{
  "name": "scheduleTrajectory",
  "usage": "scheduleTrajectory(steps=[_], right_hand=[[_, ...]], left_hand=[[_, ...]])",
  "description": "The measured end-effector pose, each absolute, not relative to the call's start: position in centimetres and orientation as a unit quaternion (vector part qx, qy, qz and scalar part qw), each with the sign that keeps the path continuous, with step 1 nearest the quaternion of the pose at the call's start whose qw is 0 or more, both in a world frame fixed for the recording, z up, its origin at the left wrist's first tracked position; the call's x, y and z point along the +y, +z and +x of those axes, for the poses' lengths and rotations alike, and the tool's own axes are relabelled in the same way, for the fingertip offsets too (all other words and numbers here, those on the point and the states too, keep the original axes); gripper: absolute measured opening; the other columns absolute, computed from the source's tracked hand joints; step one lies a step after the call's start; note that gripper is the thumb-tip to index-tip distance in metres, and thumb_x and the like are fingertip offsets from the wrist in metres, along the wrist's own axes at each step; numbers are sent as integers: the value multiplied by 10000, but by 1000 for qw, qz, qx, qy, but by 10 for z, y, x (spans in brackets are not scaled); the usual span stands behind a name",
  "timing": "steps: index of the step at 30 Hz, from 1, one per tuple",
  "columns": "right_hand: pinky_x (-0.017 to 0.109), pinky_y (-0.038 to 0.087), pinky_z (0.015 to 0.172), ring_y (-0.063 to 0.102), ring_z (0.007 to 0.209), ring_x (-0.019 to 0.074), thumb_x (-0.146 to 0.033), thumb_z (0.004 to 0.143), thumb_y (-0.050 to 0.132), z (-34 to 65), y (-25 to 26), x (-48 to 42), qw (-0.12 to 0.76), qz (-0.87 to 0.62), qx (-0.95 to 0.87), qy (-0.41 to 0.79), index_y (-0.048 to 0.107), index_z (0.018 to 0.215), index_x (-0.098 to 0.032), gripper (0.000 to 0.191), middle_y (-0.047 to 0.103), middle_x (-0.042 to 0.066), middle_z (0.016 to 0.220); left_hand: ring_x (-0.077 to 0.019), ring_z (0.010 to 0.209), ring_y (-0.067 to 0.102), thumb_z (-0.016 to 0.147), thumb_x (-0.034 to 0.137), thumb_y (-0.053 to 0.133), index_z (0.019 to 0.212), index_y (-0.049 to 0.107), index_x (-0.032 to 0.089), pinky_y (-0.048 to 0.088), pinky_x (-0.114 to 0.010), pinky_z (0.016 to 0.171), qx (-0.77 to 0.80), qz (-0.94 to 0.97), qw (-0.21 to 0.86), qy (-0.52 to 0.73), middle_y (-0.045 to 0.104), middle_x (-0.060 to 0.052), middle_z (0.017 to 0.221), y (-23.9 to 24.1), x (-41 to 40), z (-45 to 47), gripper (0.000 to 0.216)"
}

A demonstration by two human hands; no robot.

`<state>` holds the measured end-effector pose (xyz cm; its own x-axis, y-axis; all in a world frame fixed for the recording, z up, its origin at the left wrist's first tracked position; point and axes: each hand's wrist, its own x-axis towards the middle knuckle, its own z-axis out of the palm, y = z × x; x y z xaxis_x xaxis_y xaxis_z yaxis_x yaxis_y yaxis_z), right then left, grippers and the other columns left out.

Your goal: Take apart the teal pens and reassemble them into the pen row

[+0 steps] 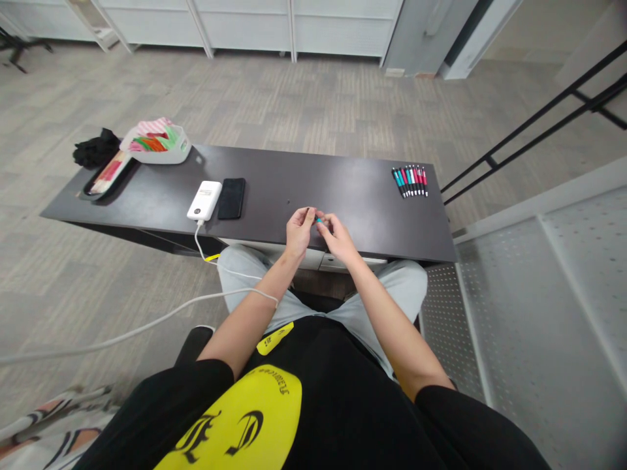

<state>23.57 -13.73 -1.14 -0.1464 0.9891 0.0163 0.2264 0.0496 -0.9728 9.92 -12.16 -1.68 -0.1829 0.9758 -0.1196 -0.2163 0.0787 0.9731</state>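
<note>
Both hands meet over the near edge of the dark table [294, 176], fingers pinched together around a small teal pen [319, 221]. The left hand [298, 232] closes on its dark end, thumb and fingertips drawn tight, while the right hand [337, 238] grips the teal part from the other side, its fingers curled in so that the two hands nearly touch. Most of the pen is hidden between the fingers (only a short teal stretch and a dark tip show), so whether it is in one piece or two cannot be told. It is held just above the tabletop, near the front edge and a little right of centre.

Left of the hands, well apart from them, a white power bank [204, 200] lies flat with a black phone [231, 198] just beside it on its right. A white cable [147, 326] runs from the power bank's near end, down off the table edge and across the person's left forearm toward the floor.

At the far right corner of the table a row of pens [410, 181] lies side by side, teal, red and white barrels with dark tips, touching one another.

At the far left end sits a white basket [159, 145] holding striped and coloured items, with a dark tray [105, 176] in front of it and a bundle of black cloth [94, 150] at the corner.

The person sits, knees in pale trousers under the table, wearing a black shirt with a yellow print.
</note>
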Motion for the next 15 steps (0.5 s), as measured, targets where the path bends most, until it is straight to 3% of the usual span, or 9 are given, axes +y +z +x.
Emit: scheduleTrajectory(steps=[3, 7, 12, 15], right_hand=[[426, 602, 831, 679, 826, 263, -484, 1003, 769, 239, -14, -134, 418, -519, -564, 488, 549, 1042, -351, 260, 690, -10, 878], [415, 533, 746, 624, 780, 266, -645, 1090, 631, 244, -17, -131, 377, -518, -577, 508, 580, 904, -334, 367, 628, 7, 786], [407, 540, 821, 616, 809, 247, -523, 920, 873, 246, -19, -130, 423, -502, -569, 496, 585, 1018, -344, 353, 665, -17, 876], [422, 542, 831, 629, 827, 259, -585, 1060, 694, 246, -18, -132, 385, -502, -578, 516, 620, 956, -334, 282, 691, 9, 843]], left_hand=[[-270, 1231, 860, 1125, 409, 751, 984, 720, 315, 680, -499, 1175, 522, 370, 531, 556, 888, -62, 1129, -16, -121, 99, 172], [-267, 1207, 853, 1105, 437, 763, 1003, 722, 317, 682, -500, 1171, 518, 368, 538, 554, 889, -68, 1169, -19, -120, 99, 163], [-256, 1182, 843, 1087, 509, 789, 988, 713, 317, 686, -467, 1144, 530, 375, 531, 544, 872, -62, 1183, -20, -120, 98, 229], [-257, 1165, 839, 1096, 522, 777, 967, 712, 317, 699, -448, 1090, 551, 380, 520, 531, 863, -60, 1145, -18, -119, 96, 251]])
